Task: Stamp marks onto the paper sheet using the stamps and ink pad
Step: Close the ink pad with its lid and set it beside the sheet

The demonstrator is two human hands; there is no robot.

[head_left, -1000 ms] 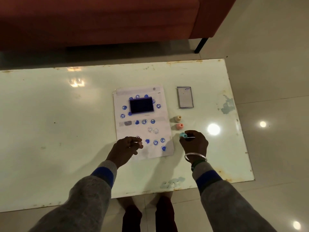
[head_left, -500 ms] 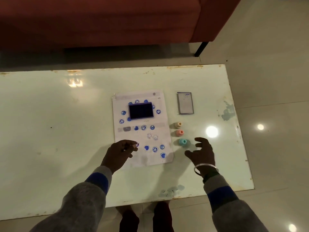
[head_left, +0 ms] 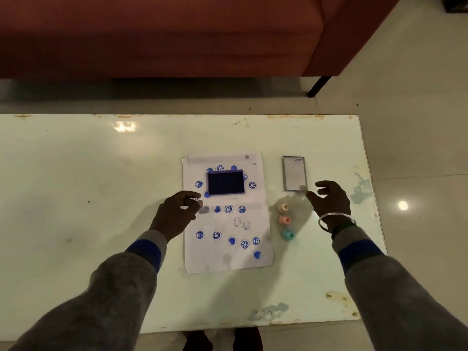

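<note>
The head camera looks down on a pale table (head_left: 76, 198) with one paper sheet (head_left: 228, 259) lying near its middle. One dark ink pad (head_left: 226, 182) sits on the far part of the sheet, and blue stamped marks ring it and scatter over the near half: roughly seventeen blue marks can be made out, plus two faint grey ones side by side; some near the pad are partly hidden, so the count is not exact. Just right of the sheet three stamps stand in a line running from far to near: a tan stamp (head_left: 283, 207), a pink stamp (head_left: 285, 220) and a teal stamp (head_left: 287, 235). One flat rectangular lid (head_left: 293, 173) lies beyond them on the table. The left hand (head_left: 177, 214) is over the sheet's left edge with fingers curled in; whether it pinches anything cannot be told. The right hand (head_left: 329, 201) hovers right of the stamps, fingers spread and empty, its fingertips near the lid's near corner. One silver bangle (head_left: 334, 219) circles the right wrist. A red sofa (head_left: 177, 34) stands beyond the table.
</note>
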